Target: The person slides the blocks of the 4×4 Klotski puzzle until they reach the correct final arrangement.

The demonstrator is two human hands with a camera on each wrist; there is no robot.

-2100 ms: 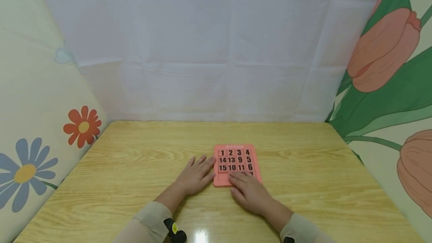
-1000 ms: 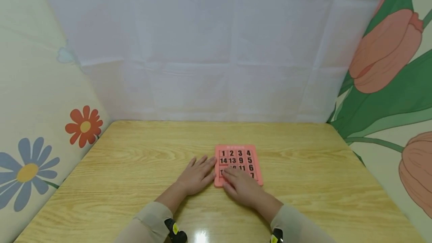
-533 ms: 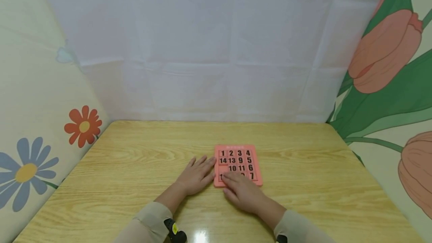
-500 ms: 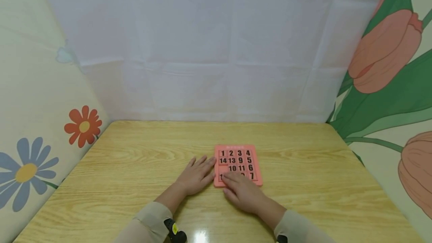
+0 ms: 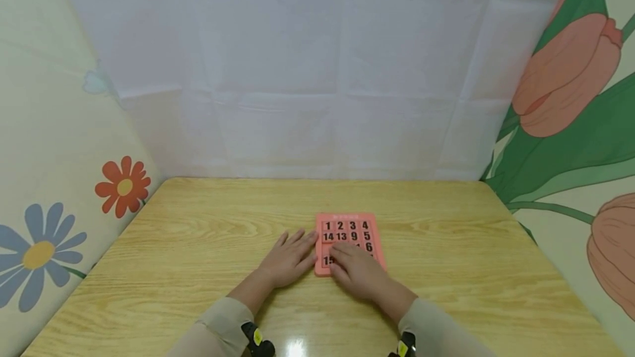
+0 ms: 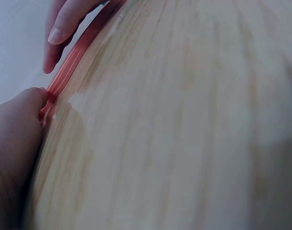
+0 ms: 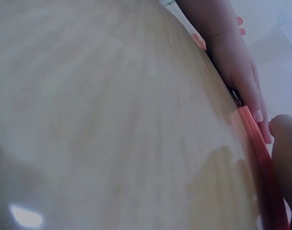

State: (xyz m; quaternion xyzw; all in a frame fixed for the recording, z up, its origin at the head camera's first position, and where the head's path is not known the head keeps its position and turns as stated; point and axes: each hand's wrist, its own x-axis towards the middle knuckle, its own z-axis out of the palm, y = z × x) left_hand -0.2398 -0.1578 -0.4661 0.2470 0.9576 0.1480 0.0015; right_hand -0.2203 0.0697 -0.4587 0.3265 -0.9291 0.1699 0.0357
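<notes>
Both your hands are at the pink no. puzzle (image 5: 345,216), which lies flat btwn them, partly under the right. Your L hand (image 5: 288,259) rests on the table (image 5: 238,208) w/ fingers straight, thumb touching the puzzle's L edge. Your R hand (image 5: 361,270) lies over the puzzle's nearer part, fingers nearly straight and relaxed, hiding several nos.; can't tell how hard they press. Tile 15 (image 5: 327,260) sits just L of your R fingertips, w/ a bare slot (image 5: 327,249) beyond it. Farther from your hands, the rows read 1–4, then 14, 13, 9, 5. Beige sleeves (image 5: 218,321) cover your forearms, each w/ a blk wrist device (image 5: 260,341).
</notes>
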